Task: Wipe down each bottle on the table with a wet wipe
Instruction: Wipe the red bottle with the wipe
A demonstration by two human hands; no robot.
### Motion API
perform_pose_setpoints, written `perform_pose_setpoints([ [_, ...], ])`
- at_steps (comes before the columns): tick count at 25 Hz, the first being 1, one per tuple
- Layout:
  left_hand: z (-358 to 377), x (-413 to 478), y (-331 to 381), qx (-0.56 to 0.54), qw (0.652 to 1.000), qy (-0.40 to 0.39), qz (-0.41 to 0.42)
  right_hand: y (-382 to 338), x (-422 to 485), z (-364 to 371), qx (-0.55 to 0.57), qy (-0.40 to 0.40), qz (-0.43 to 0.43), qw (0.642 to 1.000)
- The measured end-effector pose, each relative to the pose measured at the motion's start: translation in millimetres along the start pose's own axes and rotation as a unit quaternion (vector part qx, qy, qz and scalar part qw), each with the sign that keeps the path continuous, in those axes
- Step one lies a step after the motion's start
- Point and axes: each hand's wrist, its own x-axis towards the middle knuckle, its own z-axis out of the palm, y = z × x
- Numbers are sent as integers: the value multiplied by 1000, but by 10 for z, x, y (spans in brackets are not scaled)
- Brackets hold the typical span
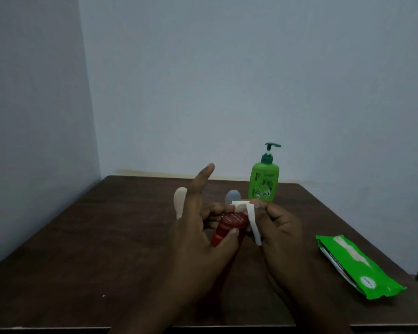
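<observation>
Red plastic at the centre: a red bottle (223, 231), capped and tilted with its cap toward the far wall, is held just above a dark wooden table (82, 249). The left hand (198, 237) grips it, thumb pressed on the near side just below the cap and fingers curled behind, while the index finger sticks straight up, clear of the bottle. The right hand (280, 227) pinches a white wet wipe (251, 219) between thumb and fingertips; the wipe lies against the right edge of the cap, and a loose strip hangs down beside the bottle.

Behind the hands a green pump bottle (264, 182) stands upright near the table's far edge. Two more items are partly hidden by the hands (their lower parts cannot be made out): a cream-coloured rounded shape (180, 201) left of the raised finger, and a grey-blue rounded top (232, 195) just above the wipe. A green wipes pack (357, 266) lies flat on the table to the right, well apart from the hands. A pale blue wall (227, 80) fills the background.
</observation>
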Motion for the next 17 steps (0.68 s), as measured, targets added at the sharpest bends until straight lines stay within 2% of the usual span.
perform_pose_setpoints([
  [2, 28, -14, -45, -11, 1000, -3, -19, -58, -39, -63, -53, -24, -38, 998],
  [4, 18, -74, -109, -17, 999, -14, -50, -75, -107, -111, -158, -64, -139, 975],
  [6, 8, -135, -146, -37, 996, -16, -76, -60, -155, -96, -284, -87, -271, 916],
  [8, -10, -157, -166, -63, 994, -2, -89, -34, -147, -55, -340, -140, -361, 857],
  [10, -66, -162, -168, -81, 991, 3, -111, -48, -68, -95, -352, -180, -382, 835],
  [14, -133, -151, -182, -72, 989, 8, -130, -101, 27, -186, -347, -146, -328, 866],
  [17, -85, -103, -182, -73, 991, 20, -114, -68, -87, 53, -367, -186, -375, 830],
])
